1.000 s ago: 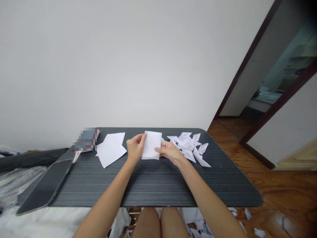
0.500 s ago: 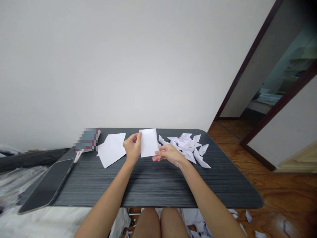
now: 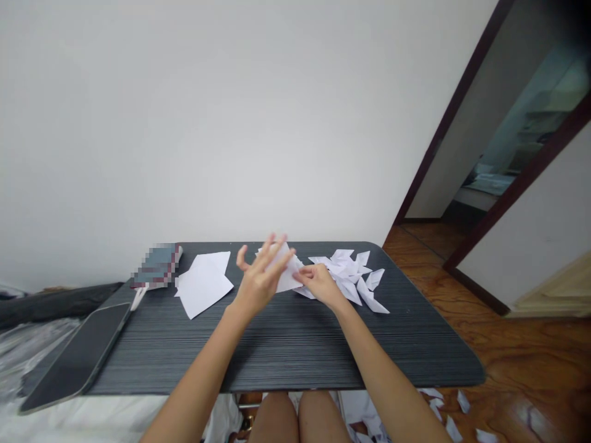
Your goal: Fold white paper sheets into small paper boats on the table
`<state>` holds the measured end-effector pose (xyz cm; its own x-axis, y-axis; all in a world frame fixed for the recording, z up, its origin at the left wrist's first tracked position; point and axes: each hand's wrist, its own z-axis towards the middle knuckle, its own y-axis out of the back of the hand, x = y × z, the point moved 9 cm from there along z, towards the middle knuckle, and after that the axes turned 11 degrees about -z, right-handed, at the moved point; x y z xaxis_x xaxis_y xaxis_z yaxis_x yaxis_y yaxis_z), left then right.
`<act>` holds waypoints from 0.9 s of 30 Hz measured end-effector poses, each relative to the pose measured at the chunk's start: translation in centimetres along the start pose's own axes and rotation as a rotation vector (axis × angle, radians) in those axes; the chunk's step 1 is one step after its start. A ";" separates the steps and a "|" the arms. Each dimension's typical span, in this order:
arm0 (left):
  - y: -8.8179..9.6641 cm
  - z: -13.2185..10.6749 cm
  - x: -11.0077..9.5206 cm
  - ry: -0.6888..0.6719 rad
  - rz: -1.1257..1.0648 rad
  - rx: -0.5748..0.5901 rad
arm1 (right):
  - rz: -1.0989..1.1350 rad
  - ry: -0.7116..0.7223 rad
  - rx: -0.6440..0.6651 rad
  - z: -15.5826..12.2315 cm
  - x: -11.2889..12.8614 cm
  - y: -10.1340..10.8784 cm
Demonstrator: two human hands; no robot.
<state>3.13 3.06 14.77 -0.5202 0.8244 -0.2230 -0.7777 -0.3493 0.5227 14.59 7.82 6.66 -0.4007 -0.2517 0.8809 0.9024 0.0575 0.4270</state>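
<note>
Nearest, the left hand [image 3: 258, 280] has its fingers spread and lies flat against the white paper sheet [image 3: 287, 275], not pinching it. Beside it, the right hand [image 3: 318, 284] has its grip pressed together on the sheet's right corner. The step seems to be a fold; next it wants a firm crease. The sheet lies tilted just above the dark surface [image 3: 286, 344], its long axis running left to right, beside the folded paper pieces [image 3: 353, 274].
</note>
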 end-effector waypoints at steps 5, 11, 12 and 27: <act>-3.8 0.0 -3.0 -0.242 0.132 0.437 | -0.130 0.118 0.050 -0.5 1.8 -0.7; -2.0 1.6 1.0 -0.171 0.159 0.549 | -0.206 0.156 0.081 -0.8 2.0 -0.9; -1.0 2.0 1.9 -0.148 0.158 0.536 | -0.224 0.158 0.086 -0.8 1.9 -0.8; -3.6 3.4 0.8 0.177 -0.386 0.603 | -0.395 0.219 0.034 0.1 5.6 3.8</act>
<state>6.69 6.48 15.51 -0.3379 0.7372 -0.5852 -0.6139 0.2986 0.7307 15.75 6.68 13.26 -0.6675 -0.4587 0.5865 0.6795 -0.0532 0.7317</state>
